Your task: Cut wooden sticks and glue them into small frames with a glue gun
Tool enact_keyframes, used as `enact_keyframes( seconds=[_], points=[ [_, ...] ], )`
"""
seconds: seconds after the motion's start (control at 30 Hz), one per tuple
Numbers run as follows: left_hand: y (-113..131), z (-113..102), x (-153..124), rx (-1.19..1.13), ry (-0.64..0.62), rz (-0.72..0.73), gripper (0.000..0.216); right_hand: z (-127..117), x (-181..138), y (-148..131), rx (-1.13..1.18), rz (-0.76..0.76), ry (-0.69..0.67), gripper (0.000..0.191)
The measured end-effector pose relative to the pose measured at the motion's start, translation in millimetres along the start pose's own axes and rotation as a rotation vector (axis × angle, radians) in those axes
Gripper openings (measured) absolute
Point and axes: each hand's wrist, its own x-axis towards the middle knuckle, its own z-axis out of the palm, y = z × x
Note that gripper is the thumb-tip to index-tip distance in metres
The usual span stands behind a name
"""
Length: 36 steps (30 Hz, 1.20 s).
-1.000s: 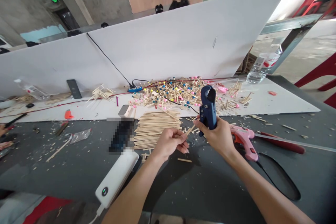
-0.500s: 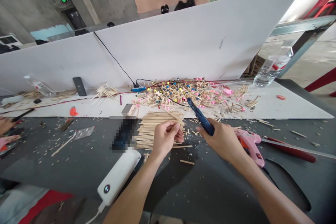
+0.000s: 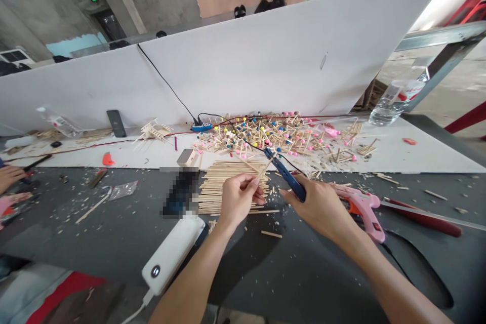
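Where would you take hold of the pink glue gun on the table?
Take the pink glue gun by its handle, coming from the near side: the handle slants toward the person, and the black cord leaves its lower end, so a hand can wrap around it.

The slender left forearm (image 3: 190,273) and right forearm (image 3: 391,278) are bare, as are the left hand (image 3: 239,197) and right hand (image 3: 322,207).

Head-worn view facing forward and down, close above the left hand (image 3: 239,200) and right hand (image 3: 322,210)
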Motion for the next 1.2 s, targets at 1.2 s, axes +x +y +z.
enact_keyframes(
  seconds=[1.2],
  points=[
    [-1.7, -12.3, 8.8, 0.244, -0.06, -0.136, 0.022, 18.4, -7.8, -4.2, -0.103, -0.059, -0.264, 0.03]
  ],
)
